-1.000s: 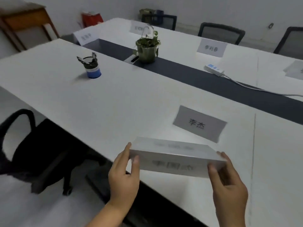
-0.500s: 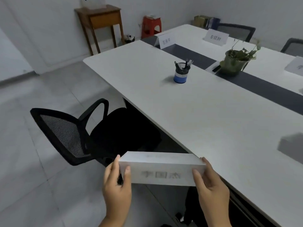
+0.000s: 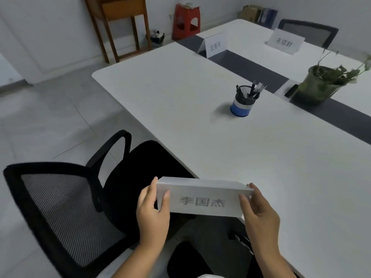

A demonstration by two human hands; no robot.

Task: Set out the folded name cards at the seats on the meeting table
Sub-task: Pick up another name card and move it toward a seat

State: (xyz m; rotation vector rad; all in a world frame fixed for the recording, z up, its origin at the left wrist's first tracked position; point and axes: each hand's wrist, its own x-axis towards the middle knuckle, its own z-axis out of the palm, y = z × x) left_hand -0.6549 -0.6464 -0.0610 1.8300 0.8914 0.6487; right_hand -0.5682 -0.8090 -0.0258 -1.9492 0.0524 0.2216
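Observation:
A folded white name card (image 3: 202,197) with three dark characters on its face is held in the air at the near edge of the white meeting table (image 3: 251,147). My left hand (image 3: 152,213) pinches its left end and my right hand (image 3: 259,213) pinches its right end. The card hangs over the gap between the table edge and a black mesh chair (image 3: 66,207). Two other name cards stand far off: one (image 3: 214,46) at the table's end by the dark centre strip, another (image 3: 285,42) on the far side.
A blue pen holder (image 3: 242,101) with pens stands mid-table. A potted plant (image 3: 321,85) sits on the dark centre strip (image 3: 251,71) at the right. A wooden side table (image 3: 120,21), a red stool (image 3: 185,20) and another chair (image 3: 309,31) stand at the back.
The view has swung left along the table, away from the name card that stood on it. The held card stays between both hands and now hangs by the black chair.

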